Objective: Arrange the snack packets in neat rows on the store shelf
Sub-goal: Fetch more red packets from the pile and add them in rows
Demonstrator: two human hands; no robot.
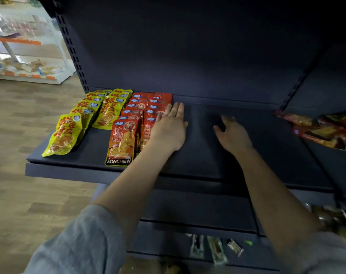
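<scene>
Far left, beyond the wooden floor [20, 175]: a pale display stand [27, 46], washed out and blurred, contents unreadable.

On the dark shelf [207, 155], at its left end: two overlapping rows of yellow snack packets [63, 133], running front to back; rear packets mostly covered by those in front, count uncertain. Just beside them: two rows of red snack packets [121, 142], likewise overlapped; front packet of the left red row printed KONCHEW, overhanging the shelf edge slightly.

Left hand [169, 129]: flat, fingers straight and together, lying palm down against the right red row, covering much of its front packets; touching, gripping nothing. Grey sleeve [79, 244] pushed up the forearm, cut off at the bottom edge.

Right hand [232, 135]: palm down over bare shelf, well apart from the rows, fingers loosely spread, holding nothing; fingertips dim and smeared, contact with the shelf impossible to judge.

Right edge: a blurred heap of red and yellow packets [322, 129], cut off by the frame, on the neighbouring shelf section. Lower right: more packets [334, 218], streaked, unidentifiable. Bottom shelf: a few small wrapped items [215, 250], too blurred to name.
</scene>
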